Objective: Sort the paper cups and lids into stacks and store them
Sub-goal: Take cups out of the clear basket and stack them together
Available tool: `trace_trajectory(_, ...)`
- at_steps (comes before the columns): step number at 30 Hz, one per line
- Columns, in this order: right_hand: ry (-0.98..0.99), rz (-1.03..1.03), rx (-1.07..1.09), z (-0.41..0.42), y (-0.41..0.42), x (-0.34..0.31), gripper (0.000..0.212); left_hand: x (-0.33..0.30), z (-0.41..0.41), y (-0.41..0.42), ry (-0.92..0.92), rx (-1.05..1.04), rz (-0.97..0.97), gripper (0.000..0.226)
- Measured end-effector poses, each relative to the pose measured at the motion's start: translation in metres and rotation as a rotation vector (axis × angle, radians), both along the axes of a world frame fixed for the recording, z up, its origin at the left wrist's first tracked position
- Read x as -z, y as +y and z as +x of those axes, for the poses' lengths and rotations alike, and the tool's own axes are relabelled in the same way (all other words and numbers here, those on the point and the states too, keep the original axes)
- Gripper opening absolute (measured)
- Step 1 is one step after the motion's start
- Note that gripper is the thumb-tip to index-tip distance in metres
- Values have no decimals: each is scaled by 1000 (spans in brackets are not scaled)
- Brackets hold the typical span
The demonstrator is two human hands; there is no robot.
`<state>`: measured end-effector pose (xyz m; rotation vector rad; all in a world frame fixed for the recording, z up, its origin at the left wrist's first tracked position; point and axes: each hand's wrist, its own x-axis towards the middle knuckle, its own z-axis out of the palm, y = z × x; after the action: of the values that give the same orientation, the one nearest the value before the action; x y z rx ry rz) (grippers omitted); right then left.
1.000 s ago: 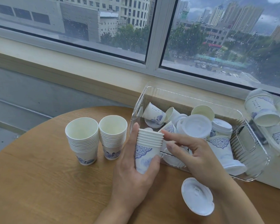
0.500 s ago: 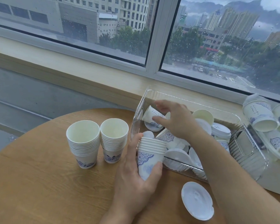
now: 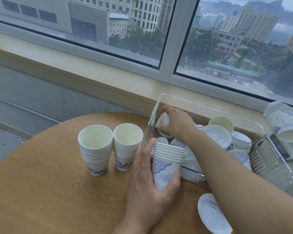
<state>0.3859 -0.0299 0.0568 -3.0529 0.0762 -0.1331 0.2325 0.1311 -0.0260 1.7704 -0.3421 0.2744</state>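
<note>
A nested stack [image 3: 166, 163] of about seven cups is held by the left hand [image 3: 149, 183], with the fingers [image 3: 173, 180] curled under it and the thumb along its left side. One single cup [image 3: 162, 120] is gripped by the right hand [image 3: 176, 122] inside the clear bin [image 3: 276, 168], the fingers closed around it. Two more stacks [image 3: 96, 149] [image 3: 127, 146] stand upright on the surface [image 3: 41, 191], to the left of the left thumb, just beside each other. One lid [image 3: 211, 215] lies on the surface below the right forearm. Behind the right fingers, loose cups and lids are mixed in the bin; their number cannot be counted exactly.
</note>
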Motion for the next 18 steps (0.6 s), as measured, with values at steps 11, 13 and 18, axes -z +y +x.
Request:
trace_trajectory(11, -482, 640, 28, -52, -5, -19, 67, -1, -1, 1, -19, -10, 18, 85)
trace_trajectory(13, -482, 894, -8, -75, -1, -24, 67, -3, -1, 1, -22, -5, 16, 84)
trace_trajectory(18, -414, 1378, -44, -123, 7, -25, 66, -5, -2, 1, -22, 6, 12, 81)
